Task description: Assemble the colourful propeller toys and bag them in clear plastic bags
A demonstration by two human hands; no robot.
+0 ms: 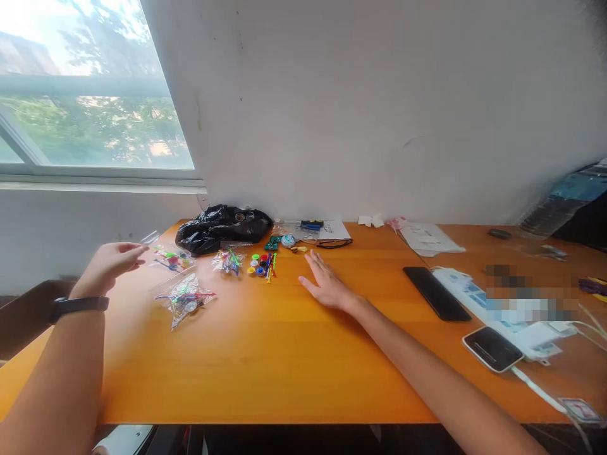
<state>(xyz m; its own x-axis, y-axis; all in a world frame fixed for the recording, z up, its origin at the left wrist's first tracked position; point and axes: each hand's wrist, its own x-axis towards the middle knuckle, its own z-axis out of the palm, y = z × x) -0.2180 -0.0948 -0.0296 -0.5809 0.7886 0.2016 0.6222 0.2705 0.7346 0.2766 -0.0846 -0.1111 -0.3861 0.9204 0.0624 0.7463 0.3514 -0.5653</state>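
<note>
My left hand (pixel 112 262) is raised over the table's left side, thumb and fingers pinched on a small clear piece of plastic (pixel 150 237). Flat near the middle of the table, my right hand (pixel 325 281) has its fingers spread and holds nothing. Between the hands lie colourful round caps (pixel 260 260) and thin coloured plastic sticks (pixel 271 266). Clear bags of small coloured parts are around them: one bag (pixel 186 298) nearer me, another bag (pixel 228 261) beside the caps, and a third bag (pixel 171 257) close to my left hand.
A black plastic bag (pixel 222 229) lies against the wall. Glasses (pixel 334 243) and a white sheet (pixel 337 230) are at the back. To the right are a black phone (pixel 435 294), a power strip (pixel 478 303) with cables, and a white-edged device (pixel 493 349).
</note>
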